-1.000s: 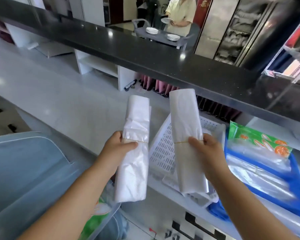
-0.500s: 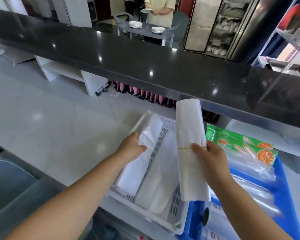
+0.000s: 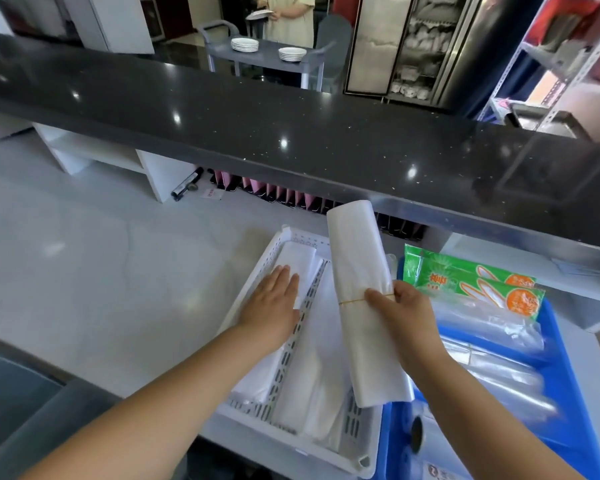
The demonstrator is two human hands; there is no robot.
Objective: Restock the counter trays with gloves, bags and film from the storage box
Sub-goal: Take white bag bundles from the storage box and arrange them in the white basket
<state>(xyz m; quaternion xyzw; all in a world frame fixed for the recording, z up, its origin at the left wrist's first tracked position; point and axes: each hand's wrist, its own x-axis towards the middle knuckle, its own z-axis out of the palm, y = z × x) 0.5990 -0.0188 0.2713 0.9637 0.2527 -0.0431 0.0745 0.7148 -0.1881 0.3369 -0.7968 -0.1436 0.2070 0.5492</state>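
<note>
Bag bundle (image 3: 361, 306) in right hand (image 3: 404, 313)

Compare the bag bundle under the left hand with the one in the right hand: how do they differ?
The left bundle lies flat in the white slotted tray, in its left compartment; the right bundle is held above the tray, tilted.
The left hand presses open-palmed on its bundle; the right hand grips its bundle at the rubber band.
Both are white folded plastic bags.

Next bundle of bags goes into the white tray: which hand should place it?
Right. The right hand already grips the banded bag bundle above the white tray. The left hand lies flat, pressing the bundle already in the tray's left compartment.
</note>
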